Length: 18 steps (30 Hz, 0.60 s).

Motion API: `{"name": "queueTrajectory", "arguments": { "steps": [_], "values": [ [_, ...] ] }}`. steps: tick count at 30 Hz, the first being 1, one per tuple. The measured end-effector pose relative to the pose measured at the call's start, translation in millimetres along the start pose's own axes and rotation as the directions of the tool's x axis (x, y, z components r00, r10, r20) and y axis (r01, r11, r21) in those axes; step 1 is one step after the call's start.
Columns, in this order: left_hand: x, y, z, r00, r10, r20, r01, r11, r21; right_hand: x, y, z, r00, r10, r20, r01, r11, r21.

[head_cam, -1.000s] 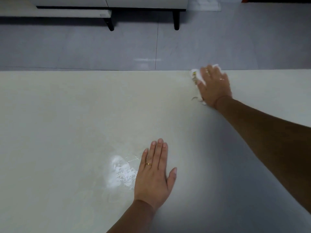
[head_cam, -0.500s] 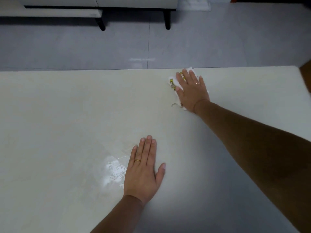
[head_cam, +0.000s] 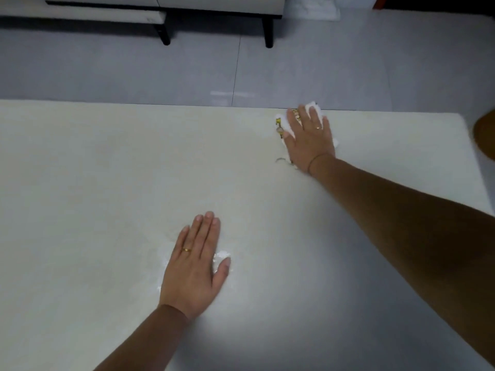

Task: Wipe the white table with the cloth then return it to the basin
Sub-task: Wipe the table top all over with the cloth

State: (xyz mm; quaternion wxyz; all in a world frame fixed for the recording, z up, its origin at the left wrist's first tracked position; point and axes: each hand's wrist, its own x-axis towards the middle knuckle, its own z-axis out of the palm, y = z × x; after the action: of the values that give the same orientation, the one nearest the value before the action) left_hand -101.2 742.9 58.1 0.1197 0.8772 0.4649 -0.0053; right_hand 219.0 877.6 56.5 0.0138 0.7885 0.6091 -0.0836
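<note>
The cloth (head_cam: 314, 107), white with a small yellow print on its left side, lies flat at the far edge of the white table (head_cam: 107, 183), right of the middle and well short of the far right corner. Its top reaches the edge line; whether any of it hangs over cannot be told. The right hand (head_cam: 308, 140) lies on it palm down, fingers straight and slightly spread, pressing it to the tabletop and not curled round it. A ring (head_cam: 318, 127) shows on one finger. The cloth peeks out between the fingers and on both sides of the hand.

The left hand (head_cam: 195, 266) rests flat on the tabletop nearer the near edge, about mid-width, fingers straight and together, thumb out, holding nothing. It partly covers a pale white patch (head_cam: 223, 255) on the surface.

Left of the cloth the tabletop runs bare along the far edge to the left side. To the right a shorter bare stretch ends at the rounded corner, where a brown object (head_cam: 484, 135), blurred, sits just off the right edge. Beyond the far edge lies grey tiled floor (head_cam: 321, 62) and pale furniture on black legs (head_cam: 268, 33).
</note>
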Motion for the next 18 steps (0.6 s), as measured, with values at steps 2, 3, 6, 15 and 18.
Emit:
{"name": "queueTrajectory", "arguments": {
  "steps": [2, 3, 6, 15, 18],
  "values": [
    [0, 0, 0, 1.0, 0.0, 0.007, 0.0, 1.0, 0.007, -3, 27, -3, 0.998, -0.063, -0.007, 0.063, 0.998, -0.001],
    [0, 1, -1, 1.0, -0.005, 0.007, 0.005, 1.0, 0.004, -5, 42, -4, 0.999, -0.028, -0.019, 0.029, 1.0, 0.003],
    [1, 11, -4, 0.996, -0.087, -0.019, 0.086, 0.996, -0.022, -9, 75, -7, 0.986, 0.165, -0.034, -0.164, 0.986, 0.016],
    [16, 123, 21, 0.971, -0.231, -0.057, 0.222, 0.966, -0.136, -45, -5, 8, 0.993, 0.111, -0.034, -0.11, 0.993, 0.033],
    [16, 122, 28, 0.969, -0.239, -0.059, 0.233, 0.968, -0.092, -52, 22, 7, 0.994, -0.103, -0.027, 0.102, 0.994, -0.027]
  ]
}}
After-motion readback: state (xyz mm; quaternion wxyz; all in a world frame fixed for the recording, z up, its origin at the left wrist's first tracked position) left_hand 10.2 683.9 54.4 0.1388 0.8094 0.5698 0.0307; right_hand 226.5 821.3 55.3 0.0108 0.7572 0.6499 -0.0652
